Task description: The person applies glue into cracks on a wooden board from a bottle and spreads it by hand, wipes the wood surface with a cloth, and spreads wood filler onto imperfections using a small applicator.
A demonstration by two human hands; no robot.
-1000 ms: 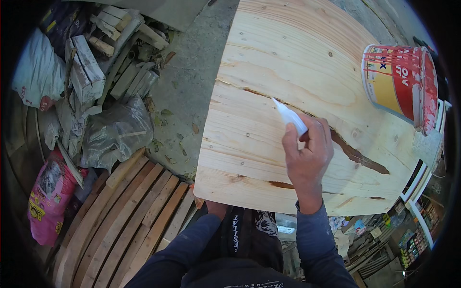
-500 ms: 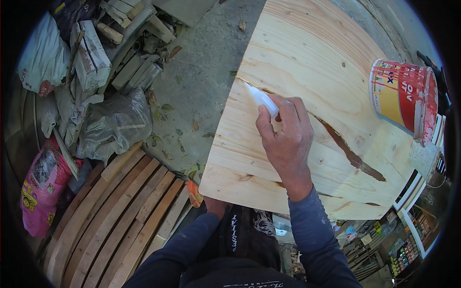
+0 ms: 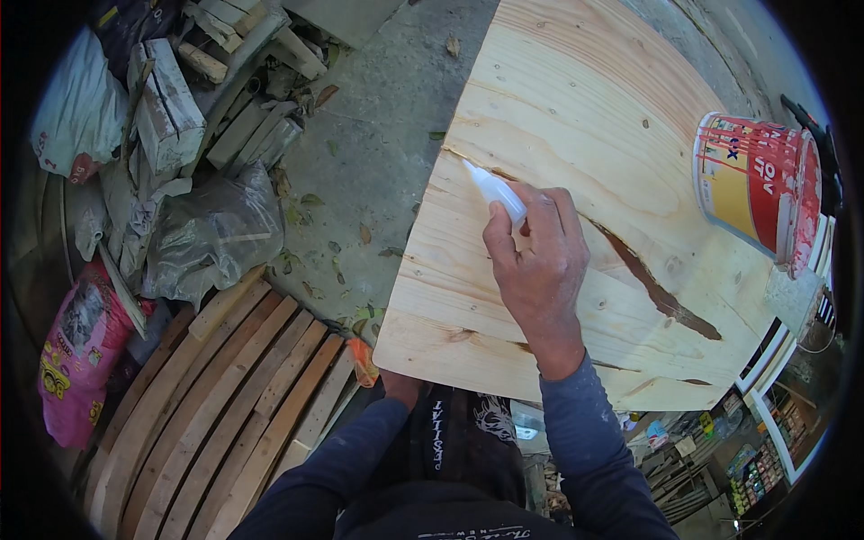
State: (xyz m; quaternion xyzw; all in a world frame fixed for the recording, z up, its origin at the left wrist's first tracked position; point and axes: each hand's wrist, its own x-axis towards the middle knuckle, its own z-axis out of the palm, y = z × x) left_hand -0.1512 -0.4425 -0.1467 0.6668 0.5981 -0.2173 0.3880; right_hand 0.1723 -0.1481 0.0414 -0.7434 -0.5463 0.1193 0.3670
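My right hand is closed around a small white squeeze bottle with a tapered nozzle. Its tip points away and to the left, at a thin crack near the left edge of a pale wooden panel. Right of my hand, a wide dark brown split runs down through the panel's surface. My left hand is at the panel's near left corner; its fingers are hidden beneath the board.
A red and yellow paint bucket stands on the panel's right side. Curved wooden strips lie at lower left. Farther left are a pink bag, a clear plastic bag and wood scraps. Dry leaves dot the concrete floor.
The bottle's nozzle has shifted slightly to the right and toward me along the crack, my right hand moving with it. My left hand stays at the corner.
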